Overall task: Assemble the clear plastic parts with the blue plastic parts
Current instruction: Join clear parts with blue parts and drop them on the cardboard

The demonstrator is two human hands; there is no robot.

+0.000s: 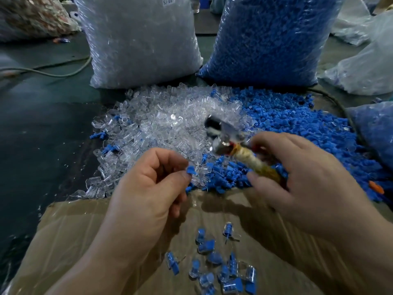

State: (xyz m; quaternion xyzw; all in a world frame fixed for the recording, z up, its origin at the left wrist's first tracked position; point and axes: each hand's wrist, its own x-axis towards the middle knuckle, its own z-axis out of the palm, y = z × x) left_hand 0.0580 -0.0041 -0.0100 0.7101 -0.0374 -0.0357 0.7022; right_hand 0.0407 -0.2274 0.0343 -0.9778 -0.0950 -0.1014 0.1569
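Head view, left hand pinching one blue part, right hand gripping a small hammer by its wrapped handle, clear parts heaped beside blue parts beyond, assembled pieces lying on cardboard

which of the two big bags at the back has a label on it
The bag of clear parts, left of the bag of blue parts: a white label sits near its top, and the blue one shows none.

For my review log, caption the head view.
Left hand pinches a blue plastic part; right hand grips a hammer over clear parts and blue parts.
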